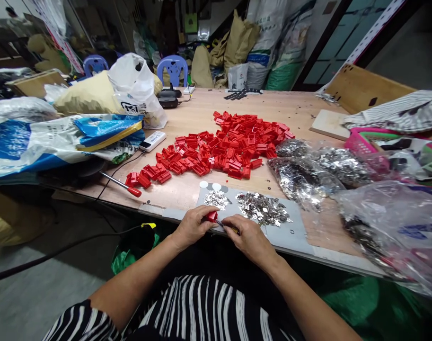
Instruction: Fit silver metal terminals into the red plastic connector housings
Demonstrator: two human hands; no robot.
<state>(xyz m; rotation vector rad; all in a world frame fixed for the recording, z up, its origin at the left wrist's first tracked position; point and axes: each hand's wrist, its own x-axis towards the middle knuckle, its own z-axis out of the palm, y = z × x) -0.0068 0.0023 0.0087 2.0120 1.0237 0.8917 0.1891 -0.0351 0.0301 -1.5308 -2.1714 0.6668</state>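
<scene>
My left hand (195, 226) is closed on a small red plastic housing (212, 217) near the table's front edge. In my right hand (247, 237) is a slim tool (233, 229) that looks like a small screwdriver, with a bit of yellow showing. Its thin metal tip meets the red housing; the exact contact is too small to make out. Just beyond my hands lie a small pile of bright metal pieces (216, 200) and a larger pile of metal plates (263, 209), both on a grey mat (290, 232). A big heap of red housings (216, 149) spreads across the table behind them.
Clear plastic bags of metal parts (297, 175) sit at the right, beside a pink basket (361, 140). To the left are a red-handled lever (133, 191), a white box-shaped device (152, 141) with a cable, and printed sacks (59, 142). A black cable (77, 242) crosses at lower left.
</scene>
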